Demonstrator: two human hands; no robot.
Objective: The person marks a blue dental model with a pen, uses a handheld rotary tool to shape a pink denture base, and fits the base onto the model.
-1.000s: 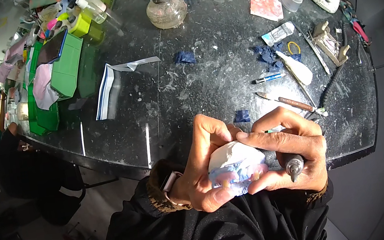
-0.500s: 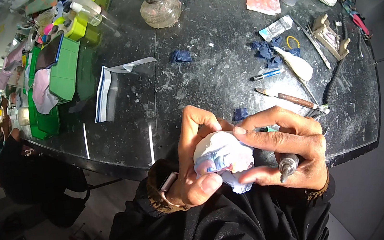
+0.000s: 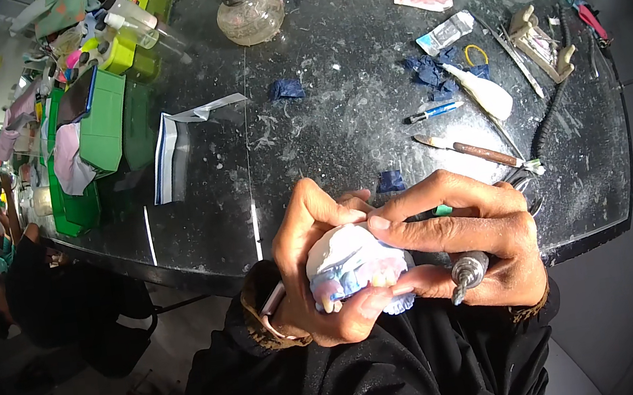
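Just beyond my lap, both my hands hold a dental model (image 3: 347, 248). It has a white plaster top, blue and pink material below, and a few cream teeth along its edge. My left hand (image 3: 291, 237) wraps around its left side, with the thumb across the front. On the other side, my right hand (image 3: 497, 230) presses thumb and index finger against the model. A metal rotary handpiece (image 3: 471, 267) is tucked in that same hand, its bur pointing down and toward me. Under the thumbs a bluish piece with a toothed edge (image 3: 400, 304) shows; how it joins the model is hidden.
On the dark, dusty bench lie a wooden-handled knife (image 3: 479, 156), a blue pen (image 3: 433, 112), blue wax scraps (image 3: 432, 74) and a white tube (image 3: 445, 33). A glass burner (image 3: 251, 16) stands at the back. Green bins (image 3: 104, 117) sit left, near another person (image 3: 56, 287).
The model has turned and tilted in my hands, so more teeth show at its front. My left thumb has slid right across it. The bur now points more plainly toward me.
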